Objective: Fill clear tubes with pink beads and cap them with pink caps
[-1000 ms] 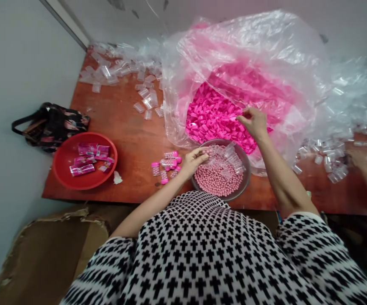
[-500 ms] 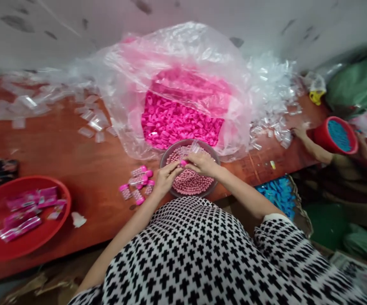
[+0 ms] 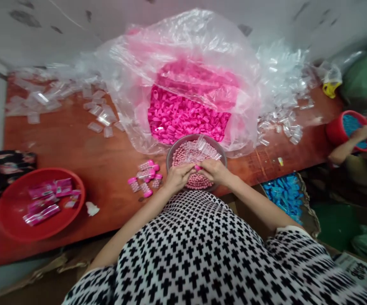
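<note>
Over a grey bowl (image 3: 170, 159) of small pink beads (image 3: 199, 181), my two hands meet with their fingertips nearly touching. A bright pink cap (image 3: 198, 167) shows between them, pinched from both sides. My left hand (image 3: 179, 176) is closed on it from the left, and my right hand (image 3: 217, 171) from the right. Whether a clear tube is joined to the cap is hidden by the fingers. Several clear plastic tubes (image 3: 202, 145) lie on the beads behind my hands. Left of the bowl, bead-filled clear containers with pink caps (image 3: 145, 174) lie in a small group.
Behind the bowl stands a big clear bag (image 3: 124, 114) of pink caps (image 3: 186, 120). Clear plastic pieces lie left (image 3: 102, 116) and right (image 3: 282, 123). A red basin (image 3: 75, 214) holds pink packets. Blue pieces (image 3: 283, 197) fill a box. Another person's hand (image 3: 360, 134) reaches a red bucket (image 3: 334, 131).
The view has shifted, so the table sits further right. My hands have come nearer my body, the pink cap still between them. The other person's hand has moved to the red bucket's opening.
</note>
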{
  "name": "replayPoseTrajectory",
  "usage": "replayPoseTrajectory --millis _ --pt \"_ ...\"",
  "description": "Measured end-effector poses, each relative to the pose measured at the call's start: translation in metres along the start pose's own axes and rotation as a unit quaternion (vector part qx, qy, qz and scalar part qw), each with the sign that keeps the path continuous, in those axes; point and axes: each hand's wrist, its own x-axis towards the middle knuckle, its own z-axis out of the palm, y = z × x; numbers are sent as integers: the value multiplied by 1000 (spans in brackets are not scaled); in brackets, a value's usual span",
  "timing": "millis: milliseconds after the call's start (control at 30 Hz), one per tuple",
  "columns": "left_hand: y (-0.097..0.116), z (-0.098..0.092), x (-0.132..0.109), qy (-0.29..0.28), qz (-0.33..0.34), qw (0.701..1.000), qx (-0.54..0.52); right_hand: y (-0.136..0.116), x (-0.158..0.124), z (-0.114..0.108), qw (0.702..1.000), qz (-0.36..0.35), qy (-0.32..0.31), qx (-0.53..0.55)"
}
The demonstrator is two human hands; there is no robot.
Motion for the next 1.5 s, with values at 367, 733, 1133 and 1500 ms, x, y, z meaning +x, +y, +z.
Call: replayPoseTrajectory --millis 367,733,1133,1500 --pt "-4 -16 -3 144 -140 957 -212 3 11 4 760 290 93 573" --pt "2 -9 -10 106 -26 986 -129 -13 23 27 640 378 -48 668" --pt "-33 -51 -41 122 -88 986 -73 -26 51 78 611 414 -91 668" --pt "-88 -106 -3 173 -146 967 113 8 36 79 689 454 -44 564"
